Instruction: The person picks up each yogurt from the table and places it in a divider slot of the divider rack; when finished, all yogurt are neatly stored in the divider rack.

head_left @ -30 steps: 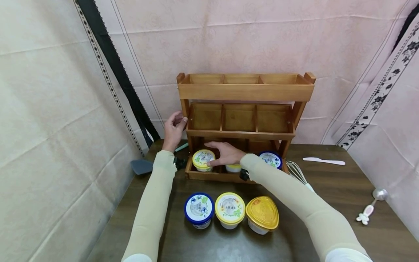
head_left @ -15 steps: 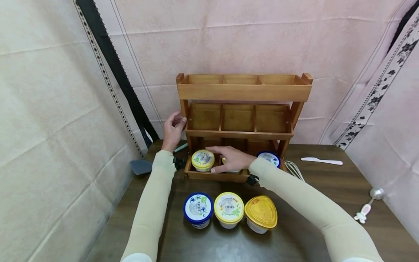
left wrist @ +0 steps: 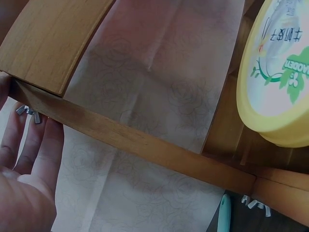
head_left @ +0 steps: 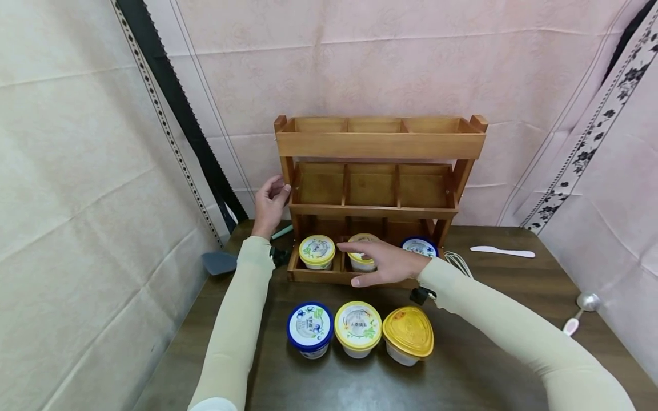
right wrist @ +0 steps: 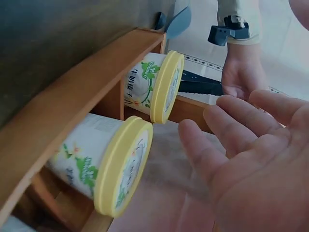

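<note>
Rack (head_left: 380, 146) pinched at left side by left hand (head_left: 269, 206); right hand (head_left: 389, 262) held spread beside middle yellow-lidded tub (right wrist: 104, 162).

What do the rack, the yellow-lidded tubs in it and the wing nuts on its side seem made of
The rack looks like wood with a smooth, perhaps varnished brown finish; grain shows on its boards. The yellow-lidded tubs seem to be smooth plastic, judging by their clean moulded edges, though the printed walls might be coated paper. The wing nuts are probably metal, with a silvery grey sheen.
</note>
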### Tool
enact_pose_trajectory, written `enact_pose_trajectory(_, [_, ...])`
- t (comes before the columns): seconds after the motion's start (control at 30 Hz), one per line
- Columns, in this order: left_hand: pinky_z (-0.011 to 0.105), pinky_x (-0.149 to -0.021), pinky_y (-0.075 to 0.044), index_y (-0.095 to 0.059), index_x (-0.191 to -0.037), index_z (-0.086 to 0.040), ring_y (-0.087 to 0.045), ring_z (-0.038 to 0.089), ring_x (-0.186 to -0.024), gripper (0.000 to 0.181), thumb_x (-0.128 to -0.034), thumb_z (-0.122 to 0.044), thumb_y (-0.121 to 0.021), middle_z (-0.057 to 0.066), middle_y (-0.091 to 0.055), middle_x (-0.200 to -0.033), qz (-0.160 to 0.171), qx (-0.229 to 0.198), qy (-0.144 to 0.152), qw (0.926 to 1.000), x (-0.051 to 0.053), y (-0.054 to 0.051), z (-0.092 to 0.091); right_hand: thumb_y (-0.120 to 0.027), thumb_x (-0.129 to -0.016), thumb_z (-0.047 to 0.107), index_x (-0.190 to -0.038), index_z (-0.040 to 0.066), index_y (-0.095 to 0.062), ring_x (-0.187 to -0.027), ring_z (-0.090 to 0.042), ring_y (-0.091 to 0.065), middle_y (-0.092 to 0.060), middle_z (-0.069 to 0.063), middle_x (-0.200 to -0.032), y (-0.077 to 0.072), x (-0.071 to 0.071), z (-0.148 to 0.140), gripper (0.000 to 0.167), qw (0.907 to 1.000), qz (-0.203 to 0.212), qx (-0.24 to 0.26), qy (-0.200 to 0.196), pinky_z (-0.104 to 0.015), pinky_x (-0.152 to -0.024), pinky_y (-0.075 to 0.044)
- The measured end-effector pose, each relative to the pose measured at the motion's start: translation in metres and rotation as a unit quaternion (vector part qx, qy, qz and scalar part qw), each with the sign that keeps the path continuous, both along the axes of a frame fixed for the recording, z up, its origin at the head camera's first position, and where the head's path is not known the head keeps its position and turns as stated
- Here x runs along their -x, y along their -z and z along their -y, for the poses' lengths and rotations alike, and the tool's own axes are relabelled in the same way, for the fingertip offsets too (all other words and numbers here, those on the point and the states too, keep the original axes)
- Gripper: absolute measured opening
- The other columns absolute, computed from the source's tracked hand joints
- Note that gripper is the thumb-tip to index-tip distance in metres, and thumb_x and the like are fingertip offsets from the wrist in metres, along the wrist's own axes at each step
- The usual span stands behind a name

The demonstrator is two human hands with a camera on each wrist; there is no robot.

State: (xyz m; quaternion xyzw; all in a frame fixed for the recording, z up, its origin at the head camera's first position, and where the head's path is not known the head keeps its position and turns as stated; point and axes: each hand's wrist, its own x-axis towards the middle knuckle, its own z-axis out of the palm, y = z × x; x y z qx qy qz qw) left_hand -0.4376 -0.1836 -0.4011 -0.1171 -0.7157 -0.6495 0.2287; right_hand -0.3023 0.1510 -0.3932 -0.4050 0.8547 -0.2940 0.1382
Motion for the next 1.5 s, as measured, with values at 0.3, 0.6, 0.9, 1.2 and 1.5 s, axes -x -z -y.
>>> enact_pose_trajectory(0.3, [0.034, -0.109, -0.053, -0.064, -0.144, -0.014, -0.061, 0.021, -0.123, 0.043, -0.1039, -0.030, -0.070, 0.013, -0.065, -0.135, -0.008, -0.005, 0.007, 0.9999, 0.001, -0.002, 0.001, -0.076, -0.097, 0.044, -0.163, 0.022, -0.040, -0.149, -0.029, -0.050, -0.046, -0.004, -0.166, 0.006, -0.025, -0.027, 0.078, 0.9995, 0.013, 0.028, -0.005, -0.060, -0.117, -0.046])
enact_pose_trajectory(0.6, [0.037, -0.110, -0.052, -0.065, -0.144, -0.014, -0.061, 0.022, -0.123, 0.043, -0.1040, -0.029, -0.070, 0.014, -0.065, -0.135, 0.000, -0.001, -0.004, 1.0000, -0.005, 0.001, 0.003, -0.075, -0.099, 0.036, -0.160, 0.019, -0.044, -0.145, -0.038, -0.052, -0.050, -0.006, -0.163, 0.020, -0.049, -0.052, 0.070, 0.9967, 0.047, 0.067, 0.004, -0.059, -0.114, -0.049])
enact_pose_trajectory(0.9, [0.036, -0.109, -0.054, -0.064, -0.145, -0.015, -0.061, 0.021, -0.123, 0.045, -0.1036, -0.033, -0.071, 0.013, -0.065, -0.136, 0.005, 0.000, 0.001, 1.0000, -0.008, 0.004, 0.001, -0.073, -0.101, 0.025, -0.157, 0.013, -0.047, -0.136, -0.030, -0.060, -0.057, -0.007, -0.155, 0.037, -0.066, -0.083, 0.063, 0.9931, 0.004, 0.114, 0.025, -0.050, -0.108, -0.055])
enact_pose_trajectory(1.2, [0.036, -0.107, -0.054, -0.064, -0.145, -0.016, -0.060, 0.022, -0.122, 0.046, -0.1034, -0.035, -0.071, 0.013, -0.064, -0.137, 0.010, -0.002, 0.001, 0.9999, -0.007, 0.001, 0.000, -0.071, -0.100, 0.013, -0.156, 0.013, -0.049, -0.138, -0.029, -0.059, -0.059, -0.003, -0.154, 0.055, -0.085, -0.109, 0.060, 0.9840, -0.010, 0.162, 0.074, -0.039, -0.107, -0.057])
enact_pose_trajectory(1.5, [0.032, -0.105, -0.054, -0.062, -0.146, -0.016, -0.059, 0.021, -0.124, 0.046, -0.1043, -0.032, -0.069, 0.013, -0.064, -0.139, 0.018, 0.000, 0.001, 0.9998, -0.006, -0.003, 0.001, -0.070, -0.102, 0.013, -0.154, 0.012, -0.051, -0.133, -0.016, -0.062, -0.059, -0.003, -0.153, 0.075, -0.108, -0.120, 0.055, 0.9732, -0.030, 0.175, 0.146, -0.037, -0.098, -0.061])
